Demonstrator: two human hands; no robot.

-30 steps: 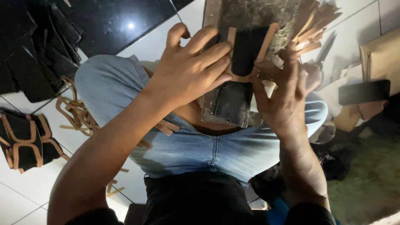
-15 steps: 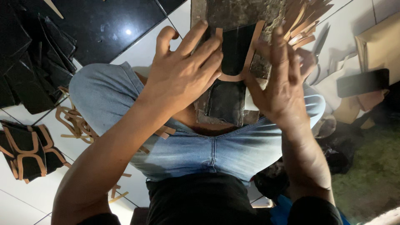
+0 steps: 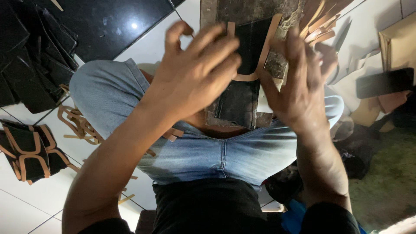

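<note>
Tan strip [image 3: 265,52] now frames the black piece [image 3: 253,47] on the board's [image 3: 260,11] far edge, as both hands, left [image 3: 197,80] and right [image 3: 299,86], have lifted slightly, fingers spread, gripping nothing.

Likely floor workshop: leather strips [image 3: 78,125], cut pieces [image 3: 30,65]

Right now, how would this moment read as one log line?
left hand: over black piece | right hand: at tan strip | slab: under piece | grip: unclear
</note>
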